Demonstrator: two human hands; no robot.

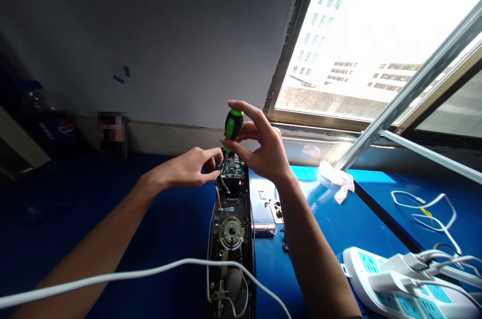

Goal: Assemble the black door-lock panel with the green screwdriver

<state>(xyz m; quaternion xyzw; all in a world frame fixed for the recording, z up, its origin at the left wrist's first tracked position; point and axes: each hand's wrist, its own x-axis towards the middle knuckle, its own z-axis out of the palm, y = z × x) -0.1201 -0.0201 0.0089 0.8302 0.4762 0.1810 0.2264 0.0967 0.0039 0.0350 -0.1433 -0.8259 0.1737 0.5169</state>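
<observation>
A long black device housing [248, 238] lies opened, its inside facing up. At its far end is a blue circuit board [234, 171], and a round metal part [232, 231] sits midway. My right hand [265, 146] is closed around the green-and-black handle of a screwdriver [234, 126], held upright with its shaft pointing down at the board's left side. My left hand [194, 167] has thumb and fingers pinched together at the housing's left edge, beside the shaft and some thin wires. What is between those fingertips is hidden.
A white cable [150, 272] crosses the foreground over the housing. A power strip [399, 279] with plugs stands at right. Small parts and a plate [277, 213] lie right of the housing. Crumpled plastic [337, 181] rests near the window; a Pepsi-labelled package [60, 128] is far left.
</observation>
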